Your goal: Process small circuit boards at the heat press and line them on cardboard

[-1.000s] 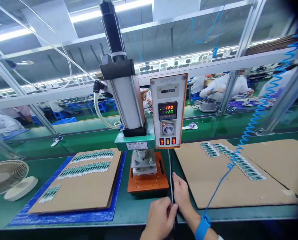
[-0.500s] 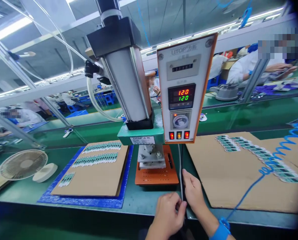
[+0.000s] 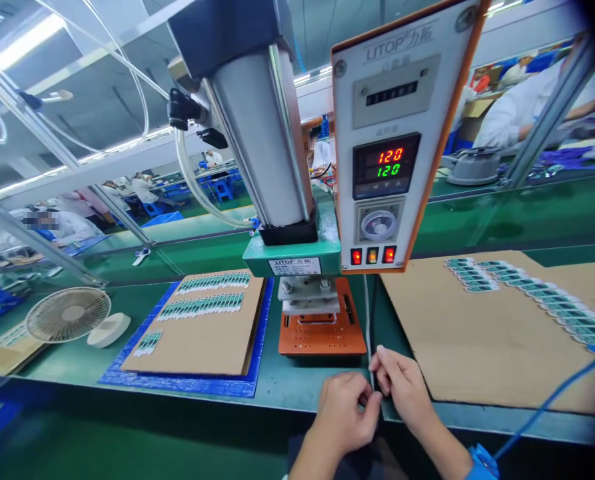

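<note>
My left hand (image 3: 348,412) is at the table's front edge, fingers curled and thumb against the forefinger; anything in that pinch is hidden. Close on its right, my right hand (image 3: 401,385) has its fingers bent in with the tips together beside the grey cable (image 3: 369,320). I cannot tell whether either hand grips the cable. A blue wrist strap (image 3: 482,463) is on my right wrist. Beyond my hands stands the press, its metal head (image 3: 309,297) above an orange base plate (image 3: 322,341) with rows of small holes. The control box (image 3: 392,133) shows 120 twice.
On the left, a cardboard sheet (image 3: 197,343) over a blue mat (image 3: 258,360) bears rows of green-and-white strips (image 3: 201,305). More strips (image 3: 542,293) lie on the right cardboard (image 3: 457,340). A fan (image 3: 70,313) is far left. A coiled blue cord (image 3: 547,400) crosses the right side.
The view has moved closer to the press. My right hand's fingers have bent inward from a straighter pose. The press head appears higher above the orange plate, showing more of it.
</note>
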The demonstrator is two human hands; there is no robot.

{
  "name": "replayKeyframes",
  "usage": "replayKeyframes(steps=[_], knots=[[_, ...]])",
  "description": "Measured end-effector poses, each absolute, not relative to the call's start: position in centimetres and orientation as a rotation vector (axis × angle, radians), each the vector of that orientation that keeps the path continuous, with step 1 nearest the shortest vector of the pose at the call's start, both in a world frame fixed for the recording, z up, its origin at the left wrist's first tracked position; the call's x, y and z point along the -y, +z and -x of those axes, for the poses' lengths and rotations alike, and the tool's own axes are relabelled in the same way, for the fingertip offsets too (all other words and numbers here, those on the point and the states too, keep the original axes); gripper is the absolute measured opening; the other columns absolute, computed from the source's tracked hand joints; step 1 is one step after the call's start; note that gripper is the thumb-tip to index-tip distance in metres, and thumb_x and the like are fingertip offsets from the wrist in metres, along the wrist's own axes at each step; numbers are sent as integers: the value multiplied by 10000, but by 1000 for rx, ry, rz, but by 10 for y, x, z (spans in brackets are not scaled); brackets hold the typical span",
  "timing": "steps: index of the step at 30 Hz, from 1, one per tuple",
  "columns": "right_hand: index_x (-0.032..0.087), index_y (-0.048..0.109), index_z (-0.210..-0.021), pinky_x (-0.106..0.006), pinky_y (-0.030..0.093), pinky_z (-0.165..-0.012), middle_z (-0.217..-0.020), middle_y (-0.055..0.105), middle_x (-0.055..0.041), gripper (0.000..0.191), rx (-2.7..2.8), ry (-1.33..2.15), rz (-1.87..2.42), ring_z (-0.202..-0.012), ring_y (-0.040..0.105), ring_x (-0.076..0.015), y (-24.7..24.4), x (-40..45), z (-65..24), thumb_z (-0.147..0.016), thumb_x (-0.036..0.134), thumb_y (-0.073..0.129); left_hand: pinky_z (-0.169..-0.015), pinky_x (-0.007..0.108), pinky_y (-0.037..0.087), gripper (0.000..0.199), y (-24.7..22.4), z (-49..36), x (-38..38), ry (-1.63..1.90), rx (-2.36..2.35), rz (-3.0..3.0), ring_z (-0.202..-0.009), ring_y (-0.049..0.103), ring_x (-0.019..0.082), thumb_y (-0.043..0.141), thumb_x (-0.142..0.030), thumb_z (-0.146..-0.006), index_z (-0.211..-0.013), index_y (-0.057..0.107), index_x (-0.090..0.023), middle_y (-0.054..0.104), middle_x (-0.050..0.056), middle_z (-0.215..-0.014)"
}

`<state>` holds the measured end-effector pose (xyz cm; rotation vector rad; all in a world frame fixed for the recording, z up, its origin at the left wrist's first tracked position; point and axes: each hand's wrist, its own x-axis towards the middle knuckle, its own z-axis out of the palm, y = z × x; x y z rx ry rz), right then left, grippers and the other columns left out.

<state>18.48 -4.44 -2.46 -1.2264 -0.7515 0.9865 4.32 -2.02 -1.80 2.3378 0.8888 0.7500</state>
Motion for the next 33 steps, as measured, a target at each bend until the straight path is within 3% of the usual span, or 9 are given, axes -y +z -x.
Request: replayKeyframes(steps=[3,7,9,12,18,22,25,28,33], knots=[[139,715,-843,-216,320,-360,-546,663,-60,576,660,1221,1054,-367,533,-135,-26,47,-191,-805,706,626,-536,270,372,181,-17,-34,19,1072,-783,-2320,-558,526,142,531,-197,-873,-693,522,-216,573,8,-605],[127,740,-890,-278,525,-467,-827,778,-176,536,687,1355,957,-582,724,-228,-33,52,-189,-824,652,651,-663,312,464,144,5,-10,-4,1592,-914,-2299,-705,574,174,502,-131,-908,-802,561,-208,608,31,-730],[127,749,-904,-297,563,-526,-880,781,-187,525,698,1229,1035,-668,746,-244,-37,55,-183,-836,638,652,-716,354,477,128,22,-2,-24,1608,-1196,-2329,-765,585,204,527,-170,-923,-820,592,-207,637,46,-781],[131,752,-950,-293,564,-528,-952,775,-195,546,650,930,1202,-752,753,-261,-39,57,-173,-853,653,625,-816,455,485,138,41,0,-54,1264,-1500,-2463,-957,606,298,552,-239,-929,-951,684,-210,705,97,-953],[142,706,-789,-286,554,-486,-729,752,-146,529,611,939,1156,-609,720,-232,-32,57,-179,-837,664,631,-813,472,503,176,50,-17,-91,939,-1461,-2635,-998,640,338,553,-251,-920,-937,726,-225,740,116,-1014],[154,638,-715,-219,457,-376,-586,696,-77,532,588,1121,1016,-427,632,-160,-26,56,-188,-807,678,647,-821,443,521,180,48,-20,-86,1032,-1440,-2597,-994,659,309,561,-219,-917,-1040,691,-205,739,117,-1070],[157,607,-689,-195,394,-347,-506,647,-42,585,662,1264,988,-350,563,-125,-22,58,-189,-828,724,582,-841,409,515,128,34,-23,-52,1304,-1216,-2636,-970,656,267,561,-161,-927,-960,679,-199,744,99,-991],[162,584,-657,-193,355,-346,-463,610,-19,632,777,1346,1015,-317,501,-101,-19,59,-189,-832,766,527,-818,337,515,184,10,-29,-13,1483,-701,-2782,-920,655,206,609,-90,-896,-1027,671,-203,747,58,-956],[187,524,-611,-184,301,-364,-441,557,29,559,893,1337,1136,-332,448,-76,-14,58,-189,-863,683,567,-769,315,544,225,-21,-34,10,1506,-629,-2695,-878,654,186,611,-67,-893,-1045,680,-218,718,55,-927]])
